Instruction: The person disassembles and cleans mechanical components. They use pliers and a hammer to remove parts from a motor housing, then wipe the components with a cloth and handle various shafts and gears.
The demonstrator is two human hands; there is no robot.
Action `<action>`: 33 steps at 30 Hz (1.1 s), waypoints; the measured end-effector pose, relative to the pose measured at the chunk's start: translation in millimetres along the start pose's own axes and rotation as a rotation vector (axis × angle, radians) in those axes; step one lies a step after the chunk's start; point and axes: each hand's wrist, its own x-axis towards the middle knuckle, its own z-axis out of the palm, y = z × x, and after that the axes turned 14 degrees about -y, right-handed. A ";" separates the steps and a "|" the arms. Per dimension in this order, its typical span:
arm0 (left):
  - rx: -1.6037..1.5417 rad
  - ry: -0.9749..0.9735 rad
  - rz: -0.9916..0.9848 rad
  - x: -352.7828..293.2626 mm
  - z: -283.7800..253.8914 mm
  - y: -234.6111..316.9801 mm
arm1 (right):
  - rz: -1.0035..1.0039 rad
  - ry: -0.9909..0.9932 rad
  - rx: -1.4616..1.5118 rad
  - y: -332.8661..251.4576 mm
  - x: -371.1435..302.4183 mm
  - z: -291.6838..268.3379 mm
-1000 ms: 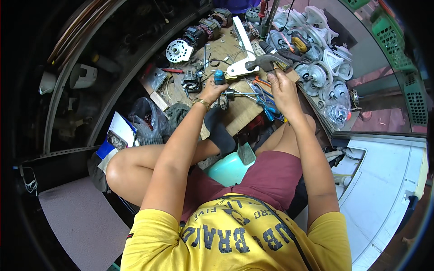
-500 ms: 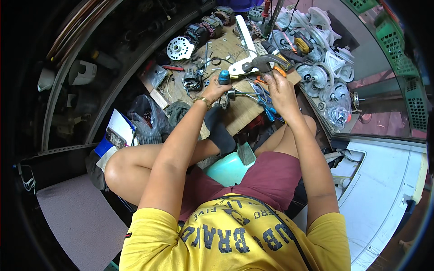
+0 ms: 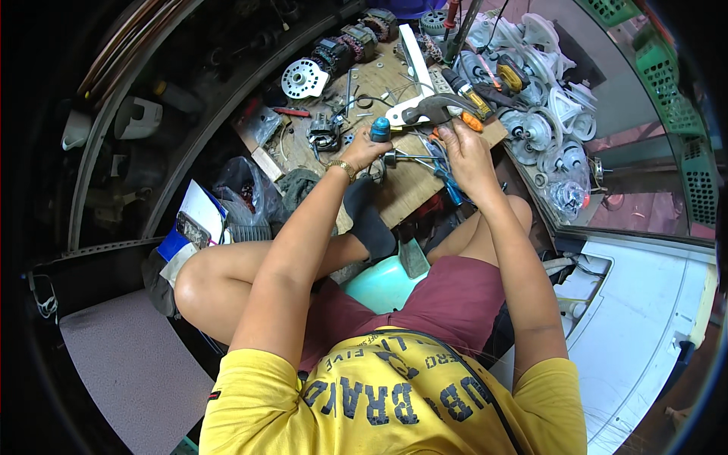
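Head view, and the left hand (image 3: 365,152) is wrapped round a translucent blue, round-ended tool handle (image 3: 380,129), standing roughly upright over the light plywood bench top (image 3: 406,196). On the other side, the right hand (image 3: 465,158) grasps a dark metal claw hammer (image 3: 426,111) close up by its head, just right of that handle! A long white flat bracket (image 3: 412,59) lies behind; whether the hammer touches it, I cannot tell. The blue tool's tip is hidden too. Looks like tapping work, hammer at the ready: the next move calls for a steady handle, a square hammer face and left fingers kept low.
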 end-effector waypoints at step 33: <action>0.037 -0.018 0.060 10.3 5.3 7.5 | -0.036 -0.037 0.001 2.4 8.8 11.1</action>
